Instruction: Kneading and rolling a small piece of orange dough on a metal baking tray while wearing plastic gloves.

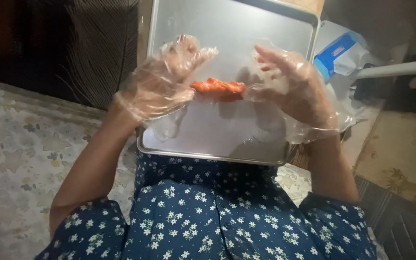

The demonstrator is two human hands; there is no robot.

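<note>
Both my hands wear loose clear plastic gloves. An orange-red strip of marinated meat (217, 89) is held between them, above a bare metal baking tray (217, 139). My left hand (162, 82) pinches the strip's left end with thumb and fingers, the other fingers spread upward. My right hand (292, 89) holds the right end, palm turned inward. The strip hangs level, a little above the tray's middle. The tray rests on my lap, over a dark blue dress with small white flowers (208, 216).
A pale patterned rug (20, 159) covers the floor at left. A dark fluted object (102, 43) stands at back left. At right lie a blue and white package (338, 53) and a white handle with a blue end (396, 70).
</note>
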